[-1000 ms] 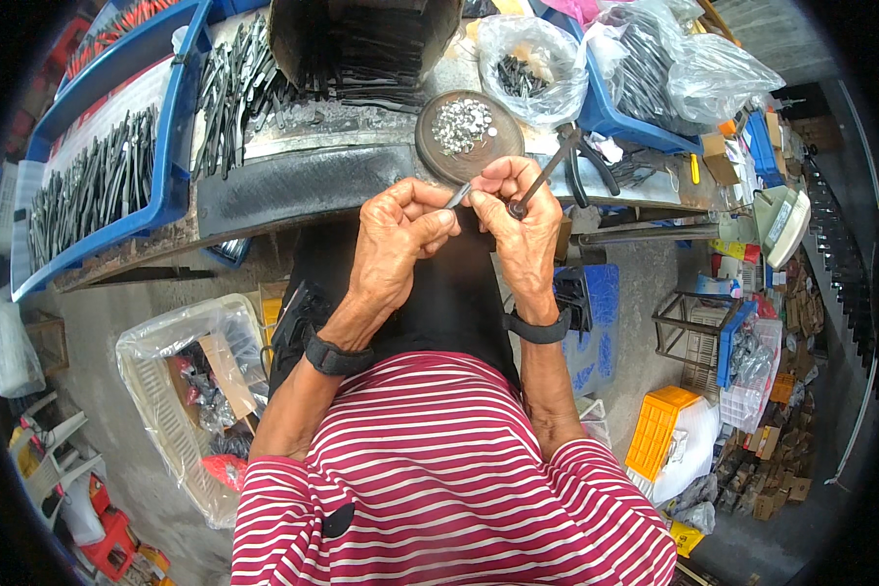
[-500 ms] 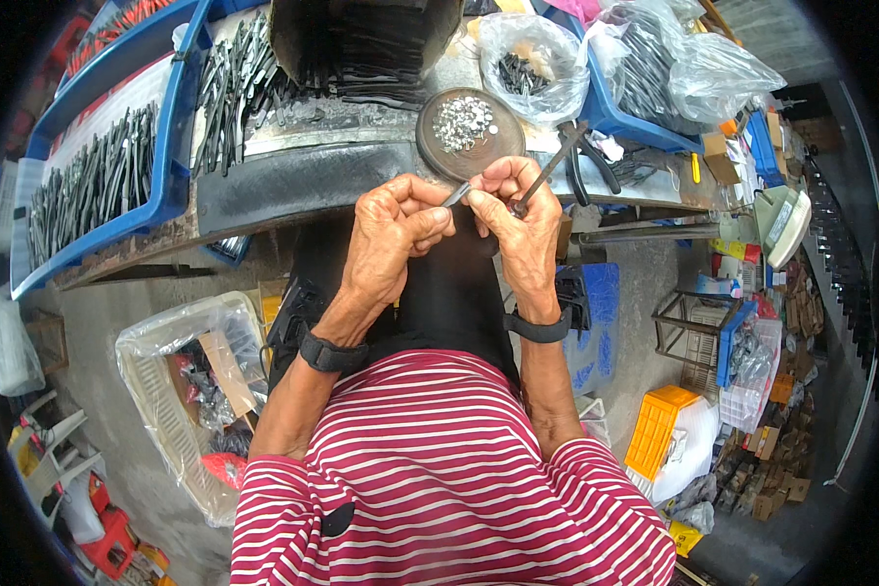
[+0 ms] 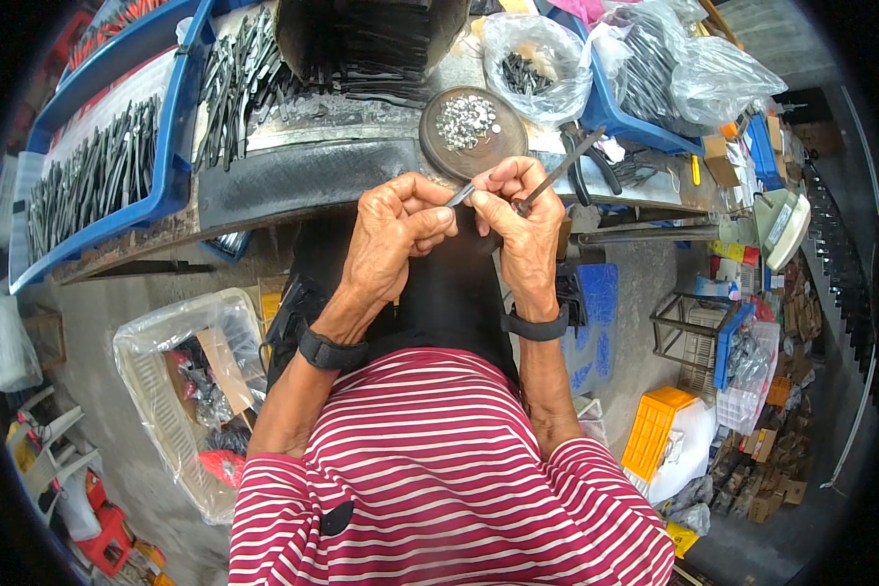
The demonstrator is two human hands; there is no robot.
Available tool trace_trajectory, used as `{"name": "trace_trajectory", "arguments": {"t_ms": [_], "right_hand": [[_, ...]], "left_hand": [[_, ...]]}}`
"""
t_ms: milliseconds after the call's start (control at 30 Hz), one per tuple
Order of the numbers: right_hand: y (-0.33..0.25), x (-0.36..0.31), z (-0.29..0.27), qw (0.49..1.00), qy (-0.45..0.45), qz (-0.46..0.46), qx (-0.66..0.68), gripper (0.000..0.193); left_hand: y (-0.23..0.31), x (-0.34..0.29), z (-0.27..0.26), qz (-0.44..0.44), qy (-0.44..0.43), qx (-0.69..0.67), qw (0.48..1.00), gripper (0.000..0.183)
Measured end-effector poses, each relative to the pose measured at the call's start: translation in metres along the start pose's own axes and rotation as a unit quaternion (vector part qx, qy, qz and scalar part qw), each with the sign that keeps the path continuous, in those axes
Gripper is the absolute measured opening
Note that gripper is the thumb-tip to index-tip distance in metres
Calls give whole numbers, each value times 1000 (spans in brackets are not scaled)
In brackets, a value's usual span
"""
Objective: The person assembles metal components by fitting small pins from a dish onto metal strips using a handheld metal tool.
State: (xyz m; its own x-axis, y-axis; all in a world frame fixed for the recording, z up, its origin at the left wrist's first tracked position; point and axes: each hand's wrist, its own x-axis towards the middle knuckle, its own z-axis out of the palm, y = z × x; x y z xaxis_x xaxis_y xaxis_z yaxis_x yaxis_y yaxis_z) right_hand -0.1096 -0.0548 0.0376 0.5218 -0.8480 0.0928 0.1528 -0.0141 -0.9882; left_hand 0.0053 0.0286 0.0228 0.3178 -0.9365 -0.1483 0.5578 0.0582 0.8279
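Observation:
My left hand (image 3: 386,230) pinches a small flat grey metal piece (image 3: 460,194) between thumb and fingers in front of the bench edge. Close against it, my right hand (image 3: 525,220) is closed, its thumb and fingertips at the piece's far end. A slim dark metal rod-like tool (image 3: 568,172) lies in the right hand, slanting up and to the right; its exact kind is unclear. Just beyond the hands, a round brown dish (image 3: 439,156) bears many tiny silvery parts (image 3: 465,119). Any tiny part between the fingertips is hidden.
Black-handled pliers (image 3: 578,171) lie right of the dish. Behind are a clear bag (image 3: 557,101) of dark parts and a dark box (image 3: 293,44) of black strips. A blue tray (image 3: 171,176) with black pieces stands left. A plastic-lined crate (image 3: 151,391) sits on the floor.
The tool in my right hand has tilted slightly further to the right. Both hands keep nearly the same place and grip.

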Motion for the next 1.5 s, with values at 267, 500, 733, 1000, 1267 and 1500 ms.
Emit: {"name": "trace_trajectory", "arguments": {"t_ms": [267,500,733,1000,1267,1500], "right_hand": [[4,1,1,1000,13,-5,-2,20],[2,1,3,1000,11,0,6,20],[0,1,2,1000,8,8,2,19],[1,2,7,1000,22,-14,7,19],[1,2,9,999,31,-22,-12,19],[4,-1,7,999,30,-41,-5,19]], "left_hand": [[-2,-1,7,99,45,135,985,7],[-4,3,-4,-14,-11,-22,1000,11],[-5,2,-4,-17,-4,-18,1000,11],[-7,3,-4,-35,-15,-91,995,12],[-6,1,-2,-29,-15,-97,995,13],[-2,-2,2,-9,1,-71,997,12]]}}
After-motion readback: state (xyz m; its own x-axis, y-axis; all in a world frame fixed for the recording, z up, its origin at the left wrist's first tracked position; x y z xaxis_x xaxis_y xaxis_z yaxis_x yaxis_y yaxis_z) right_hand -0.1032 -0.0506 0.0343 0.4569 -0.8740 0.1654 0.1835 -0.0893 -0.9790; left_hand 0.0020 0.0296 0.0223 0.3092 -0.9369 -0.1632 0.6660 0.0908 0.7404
